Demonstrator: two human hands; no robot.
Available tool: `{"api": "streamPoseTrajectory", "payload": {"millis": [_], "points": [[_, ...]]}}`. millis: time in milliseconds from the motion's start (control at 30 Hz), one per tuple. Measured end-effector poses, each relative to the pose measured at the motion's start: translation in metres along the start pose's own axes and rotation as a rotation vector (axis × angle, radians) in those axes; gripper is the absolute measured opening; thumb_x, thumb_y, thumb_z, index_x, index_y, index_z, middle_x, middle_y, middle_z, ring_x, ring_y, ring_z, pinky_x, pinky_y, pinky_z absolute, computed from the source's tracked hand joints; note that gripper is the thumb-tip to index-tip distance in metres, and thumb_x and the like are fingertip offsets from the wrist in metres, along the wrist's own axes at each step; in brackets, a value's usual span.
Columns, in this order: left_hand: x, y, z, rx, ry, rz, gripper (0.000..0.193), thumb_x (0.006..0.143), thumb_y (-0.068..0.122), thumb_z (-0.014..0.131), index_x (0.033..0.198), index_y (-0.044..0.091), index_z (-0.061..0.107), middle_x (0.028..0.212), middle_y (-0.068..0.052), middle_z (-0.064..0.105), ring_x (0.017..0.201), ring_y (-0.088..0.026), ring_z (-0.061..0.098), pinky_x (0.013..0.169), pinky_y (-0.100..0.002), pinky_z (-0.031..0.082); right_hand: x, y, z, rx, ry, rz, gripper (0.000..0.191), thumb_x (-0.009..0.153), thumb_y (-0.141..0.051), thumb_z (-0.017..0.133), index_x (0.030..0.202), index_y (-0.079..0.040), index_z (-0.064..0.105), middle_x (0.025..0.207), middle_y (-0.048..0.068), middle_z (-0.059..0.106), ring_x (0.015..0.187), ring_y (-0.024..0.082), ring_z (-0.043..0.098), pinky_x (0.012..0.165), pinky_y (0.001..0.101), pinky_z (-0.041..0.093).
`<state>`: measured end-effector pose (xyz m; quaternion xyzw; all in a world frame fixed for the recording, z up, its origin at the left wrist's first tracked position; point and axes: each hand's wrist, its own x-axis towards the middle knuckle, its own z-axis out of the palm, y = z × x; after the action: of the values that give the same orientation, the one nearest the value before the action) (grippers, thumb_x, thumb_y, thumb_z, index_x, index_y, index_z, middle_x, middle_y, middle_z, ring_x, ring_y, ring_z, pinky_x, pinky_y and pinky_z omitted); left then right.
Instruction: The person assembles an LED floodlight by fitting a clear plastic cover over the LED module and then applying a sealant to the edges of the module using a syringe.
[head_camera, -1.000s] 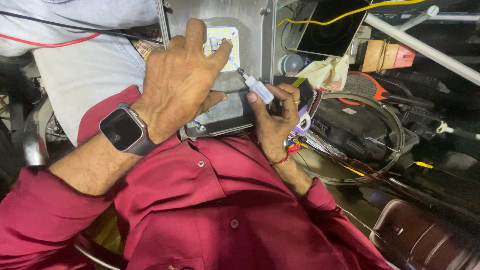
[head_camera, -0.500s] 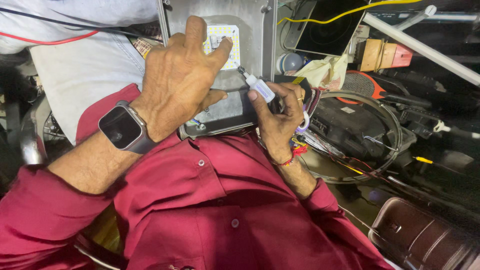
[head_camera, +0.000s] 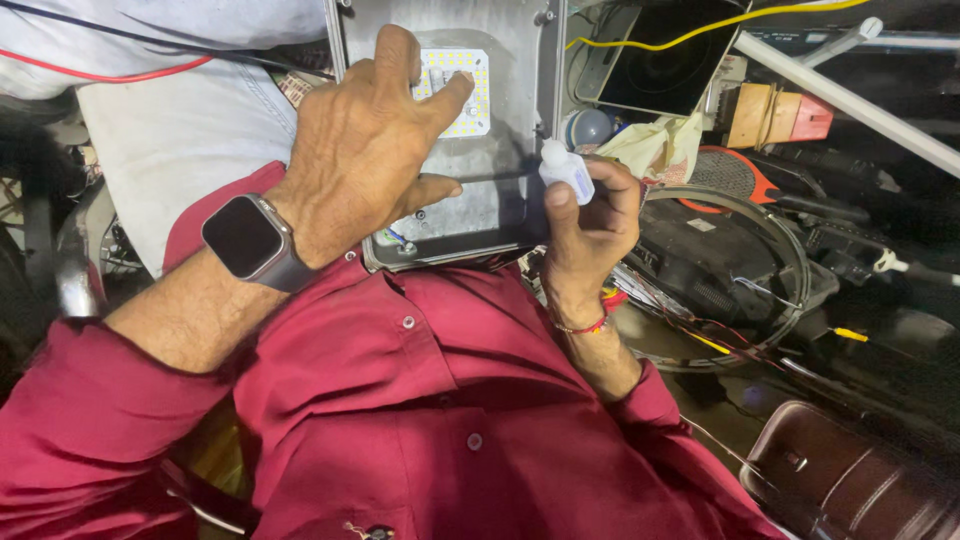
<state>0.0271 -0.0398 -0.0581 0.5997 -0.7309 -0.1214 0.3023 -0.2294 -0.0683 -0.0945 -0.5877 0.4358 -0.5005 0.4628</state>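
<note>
The right hand (head_camera: 585, 225) pinches a small white bottle (head_camera: 566, 170) tilted, nozzle up-left toward the LED board (head_camera: 455, 85), where the left hand (head_camera: 365, 160) presses with spread fingers (head_camera: 445, 100).

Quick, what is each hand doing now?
Left hand: open, fingers spread on the LED panel.
Right hand: closed, holding a small white bottle.
</note>
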Motion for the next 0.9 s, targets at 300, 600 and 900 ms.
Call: {"api": "streamPoseTrajectory", "payload": {"millis": [300,600,900], "points": [[0.006,-0.013,-0.009,-0.083,-0.128,0.022,0.082,0.057,0.026,0.096,0.131,0.007,0.066,0.106,-0.026,0.052,0.081,-0.041,0.065,0.061,-0.049,0.052,-0.007,-0.016,0.012,-0.351,-0.137,-0.13,0.035,0.094,-0.003,0.086,0.122,0.0,0.065,0.125,0.009,0.065,0.116,0.017,0.062,0.106,0.0302,0.051],[0.013,-0.013,-0.013,-0.024,-0.191,0.044,0.071,0.059,0.018,0.094,0.124,0.005,0.067,0.114,-0.03,0.052,0.076,-0.042,0.068,0.065,-0.047,0.056,-0.001,-0.011,0.026,-0.612,-0.196,-0.284,0.038,0.087,-0.007,0.091,0.115,-0.002,0.066,0.115,0.011,0.07,0.107,0.023,0.066,0.096,0.0334,0.053],[0.018,-0.009,-0.013,0.019,-0.248,0.005,0.065,0.06,0.013,0.094,0.119,0.004,0.066,0.115,-0.03,0.051,0.076,-0.043,0.07,0.065,-0.046,0.057,0.002,-0.008,0.031,-0.687,-0.239,-0.342,0.037,0.085,-0.01,0.093,0.112,-0.003,0.067,0.111,0.012,0.07,0.104,0.025,0.067,0.094,0.0357,0.052]]}}
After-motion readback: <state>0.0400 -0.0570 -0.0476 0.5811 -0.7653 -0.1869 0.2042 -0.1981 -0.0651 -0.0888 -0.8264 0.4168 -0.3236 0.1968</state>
